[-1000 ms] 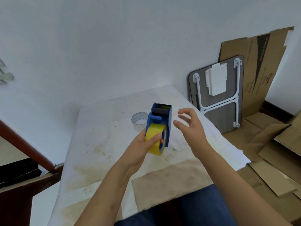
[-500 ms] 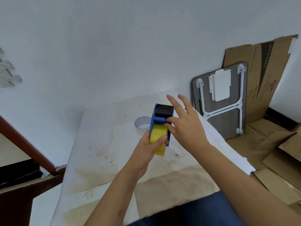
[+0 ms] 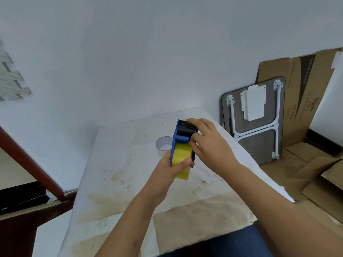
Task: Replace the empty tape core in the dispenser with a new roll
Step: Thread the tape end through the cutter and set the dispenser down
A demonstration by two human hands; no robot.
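Observation:
A blue tape dispenser [image 3: 175, 139] with a black roller near its toothed top is held above the table, and a yellow tape roll [image 3: 181, 156] sits inside it. My left hand [image 3: 171, 168] grips the dispenser from below, thumb pressed on the yellow roll. My right hand [image 3: 207, 143] rests against the dispenser's right side, its fingers curled over the black roller and the blue crossbar. An empty clear tape core [image 3: 163, 143] lies flat on the table just behind the dispenser, partly hidden by it.
The white stained table [image 3: 118, 164] has its far edge against the wall. A tan sheet [image 3: 200, 217] lies at its near edge. A folded grey table [image 3: 254, 123] and flattened cardboard [image 3: 300, 101] stand to the right. A brown rail [image 3: 27, 160] runs on the left.
My right hand came in from open air and closed onto the dispenser's top right side. My left hand kept its hold and lifted the dispenser slightly away from me.

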